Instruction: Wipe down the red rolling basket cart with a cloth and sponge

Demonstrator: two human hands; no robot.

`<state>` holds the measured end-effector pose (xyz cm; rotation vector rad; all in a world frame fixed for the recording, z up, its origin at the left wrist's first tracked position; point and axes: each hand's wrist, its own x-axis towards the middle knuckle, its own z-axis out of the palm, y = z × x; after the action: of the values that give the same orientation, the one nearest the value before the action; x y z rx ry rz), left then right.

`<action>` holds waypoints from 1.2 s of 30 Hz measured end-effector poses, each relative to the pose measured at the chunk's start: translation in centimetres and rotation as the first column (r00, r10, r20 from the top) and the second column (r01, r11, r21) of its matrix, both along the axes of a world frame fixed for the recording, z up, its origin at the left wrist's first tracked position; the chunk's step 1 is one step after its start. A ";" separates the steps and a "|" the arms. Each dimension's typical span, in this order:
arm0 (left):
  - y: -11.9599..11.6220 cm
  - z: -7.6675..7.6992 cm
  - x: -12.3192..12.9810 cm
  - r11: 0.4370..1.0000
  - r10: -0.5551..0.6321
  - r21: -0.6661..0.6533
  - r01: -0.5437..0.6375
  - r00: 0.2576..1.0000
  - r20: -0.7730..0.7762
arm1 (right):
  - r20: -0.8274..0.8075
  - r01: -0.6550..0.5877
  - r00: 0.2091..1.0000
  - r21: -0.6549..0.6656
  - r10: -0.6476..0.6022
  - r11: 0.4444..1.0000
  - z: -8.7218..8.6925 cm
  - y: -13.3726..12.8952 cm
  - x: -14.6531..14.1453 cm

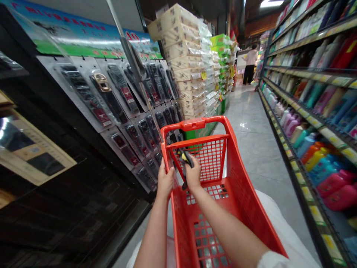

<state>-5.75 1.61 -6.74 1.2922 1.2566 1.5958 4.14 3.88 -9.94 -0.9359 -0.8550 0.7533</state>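
Floor [247, 139] being hemmed by shelves [311, 75] and boxes [189, 69]; cart [247, 186] being pointed lengthwise ahead, rim [164, 149] being gripped by left hand [165, 180], black-yellow item [185, 158], slanting up-left, by right hand [193, 174].

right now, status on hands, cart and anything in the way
Left hand clasping left rim of red cart. Right hand gripping black-and-yellow item inside cart. Grey pole by cart's far left corner, possibly in the way.
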 end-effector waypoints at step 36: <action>-0.8 1.2 0.8 0.999 0.027 -0.034 -0.029 0.998 -0.061 | 0.756 0.265 0.563 0.219 -0.335 0.939 -4.7 4.2 3.7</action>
<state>-4.92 0.82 -5.51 1.3145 1.3397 1.5577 7.87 8.11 -14.65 -1.3272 -1.4340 -0.0562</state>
